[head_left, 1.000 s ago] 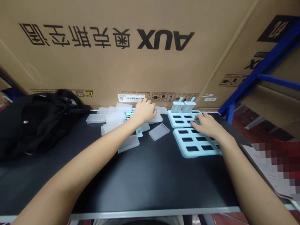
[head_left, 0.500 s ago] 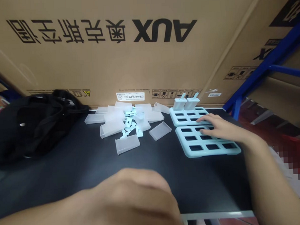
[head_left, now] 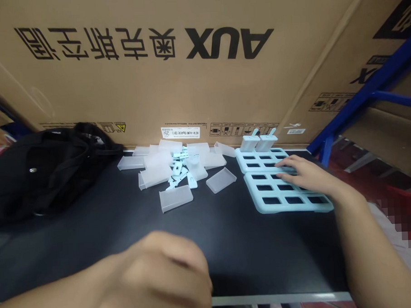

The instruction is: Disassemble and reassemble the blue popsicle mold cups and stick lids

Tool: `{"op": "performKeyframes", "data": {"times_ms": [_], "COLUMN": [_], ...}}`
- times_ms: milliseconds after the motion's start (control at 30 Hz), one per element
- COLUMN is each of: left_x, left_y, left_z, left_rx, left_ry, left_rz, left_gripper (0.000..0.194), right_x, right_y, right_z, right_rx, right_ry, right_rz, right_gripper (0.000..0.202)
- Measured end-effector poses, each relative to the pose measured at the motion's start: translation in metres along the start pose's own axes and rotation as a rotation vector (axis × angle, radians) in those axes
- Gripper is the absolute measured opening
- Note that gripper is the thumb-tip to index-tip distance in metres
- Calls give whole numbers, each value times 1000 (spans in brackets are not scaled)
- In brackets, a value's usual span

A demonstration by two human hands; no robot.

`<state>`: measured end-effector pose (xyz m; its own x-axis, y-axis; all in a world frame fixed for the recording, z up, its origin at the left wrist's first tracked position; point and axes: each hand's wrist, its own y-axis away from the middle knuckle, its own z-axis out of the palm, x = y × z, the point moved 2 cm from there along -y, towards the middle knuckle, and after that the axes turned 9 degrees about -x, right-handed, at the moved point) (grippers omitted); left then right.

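Note:
My left hand (head_left: 163, 274) is in the near foreground, above the table's front edge, with its fingers curled in. Its back faces me, so whatever it may hold is hidden. On the right, my right hand (head_left: 303, 172) rests with extended fingers where two light blue popsicle mold frames with rectangular openings meet: the far frame (head_left: 240, 160) and the near frame (head_left: 257, 198). Two filled-in molds with blue stick lids, a left one (head_left: 250, 142) and a right one (head_left: 266, 142), stand upright in the far frame's back row.
Several clear mold cups (head_left: 176, 198) and small light blue lids (head_left: 192, 180) lie in a loose pile at mid-table. A black bag (head_left: 49, 170) sits at the left. Behind stands a big cardboard box (head_left: 121, 94); blue shelf posts (head_left: 347, 116) rise at the right.
My left hand has shifted to the left, still curled. The whole view has moved slightly; my right hand stays on the frames.

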<state>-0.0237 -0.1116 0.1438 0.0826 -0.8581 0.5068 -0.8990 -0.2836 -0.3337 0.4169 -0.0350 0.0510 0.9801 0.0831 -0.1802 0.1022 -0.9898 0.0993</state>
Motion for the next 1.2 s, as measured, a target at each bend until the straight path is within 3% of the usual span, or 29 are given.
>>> {"op": "performKeyframes", "data": {"times_ms": [100,200,300,367,500,633,800,1000,1200], "left_x": [-24,-68,-105,-118,-119,-107,-103,-115,-114], "left_y": [-11,-18,-21,-23,-28,-30,-31,-34,-32], "left_z": [0,9,22,30,39,46,54,52,54], "left_rx": [4,-107,-222,-241,-242,-264,-258,-205,-283], "left_ry": [-214,-567,-752,-801,-823,-794,-778,-826,-747], "left_rz": [16,-271,-447,-497,-498,-447,-443,-505,-438], "left_gripper": [20,23,29,33,35,32,27,26,23], "right_x": [-1,-11,-42,-73,-135,-164,-166,-167,-168], "right_y": [1,0,-2,-3,-4,-2,-2,0,0], "right_z": [-2,-6,-8,-6,7,21,26,25,24], "right_rx": [10,111,224,245,194,82,52,34,27], "right_ry": [41,71,75,81,87,88,84,111,114], "right_rz": [-9,-20,-88,-178,-381,-512,-534,-526,-524], "right_gripper": [44,41,37,35,36,42,46,42,39]}}
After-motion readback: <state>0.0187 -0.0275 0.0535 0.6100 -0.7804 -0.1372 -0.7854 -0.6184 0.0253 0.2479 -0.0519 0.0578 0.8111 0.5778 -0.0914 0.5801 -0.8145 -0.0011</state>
